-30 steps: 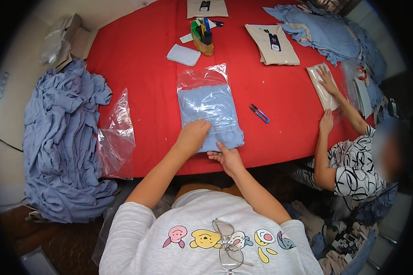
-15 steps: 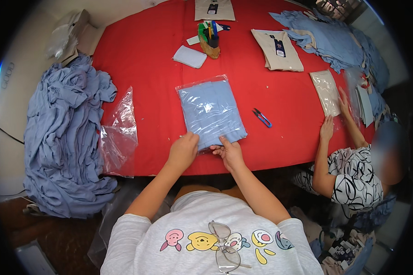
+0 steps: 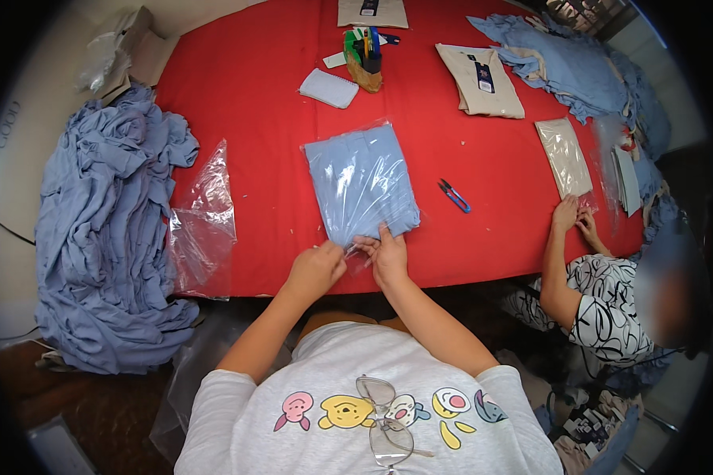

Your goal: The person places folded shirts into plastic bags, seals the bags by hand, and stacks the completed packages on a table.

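Across the red-covered table [image 3: 273, 174], the bare left hand [image 3: 317, 269] pinches a clear plastic bag [image 3: 342, 207] around a folded light-blue garment [image 3: 366, 176]; the right hand [image 3: 389, 259] grasps its near edge.

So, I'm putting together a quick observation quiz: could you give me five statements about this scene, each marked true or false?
1. The left hand and right hand are both at the near end of the bagged blue garment. True.
2. The blue-handled snips lie left of the bagged blue garment. False: they lie to its right.
3. The notepad lies beyond the bagged blue garment, on its far side. True.
4. The tablecloth is green. False: it is red.
5. Clear plastic lies between the heap of blue cloth and the bagged blue garment. True.
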Available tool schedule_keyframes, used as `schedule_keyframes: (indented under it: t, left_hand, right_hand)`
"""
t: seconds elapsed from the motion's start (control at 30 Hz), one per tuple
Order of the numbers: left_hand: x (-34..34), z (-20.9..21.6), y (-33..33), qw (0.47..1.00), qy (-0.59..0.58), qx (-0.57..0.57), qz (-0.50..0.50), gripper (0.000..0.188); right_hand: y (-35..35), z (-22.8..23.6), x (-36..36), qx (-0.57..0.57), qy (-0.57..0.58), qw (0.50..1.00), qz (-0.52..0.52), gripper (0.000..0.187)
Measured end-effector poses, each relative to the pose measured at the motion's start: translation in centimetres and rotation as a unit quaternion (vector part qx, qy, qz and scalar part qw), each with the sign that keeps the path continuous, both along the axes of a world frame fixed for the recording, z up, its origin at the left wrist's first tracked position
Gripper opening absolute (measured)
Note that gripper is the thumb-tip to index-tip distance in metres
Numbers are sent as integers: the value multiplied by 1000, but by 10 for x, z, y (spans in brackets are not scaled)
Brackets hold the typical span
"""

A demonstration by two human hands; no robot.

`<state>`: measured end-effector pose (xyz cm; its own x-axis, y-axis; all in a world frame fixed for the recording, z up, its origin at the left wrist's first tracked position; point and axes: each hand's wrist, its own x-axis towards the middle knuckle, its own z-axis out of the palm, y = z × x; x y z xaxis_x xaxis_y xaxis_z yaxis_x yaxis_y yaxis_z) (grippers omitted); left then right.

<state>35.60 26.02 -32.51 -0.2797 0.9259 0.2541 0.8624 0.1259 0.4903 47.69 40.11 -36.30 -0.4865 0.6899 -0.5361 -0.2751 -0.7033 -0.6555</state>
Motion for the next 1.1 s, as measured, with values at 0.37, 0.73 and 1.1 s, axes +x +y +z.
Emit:
schedule_keyframes:
  t: [0.37, 0.73, 1.1]
  left_hand:
    - [4, 39, 58, 997, -2, 56, -44, 67]
    - [20, -20, 129, 997, 56, -48, -37, 88]
    - [31, -24, 55, 975, -45, -110, -188, 58]
  right_hand:
    - [70, -20, 98, 362, -331, 871, -21, 16]
    - [76, 8, 119, 276, -362, 838, 301, 12]
    - [69, 57, 115, 518, -369, 765, 99, 28]
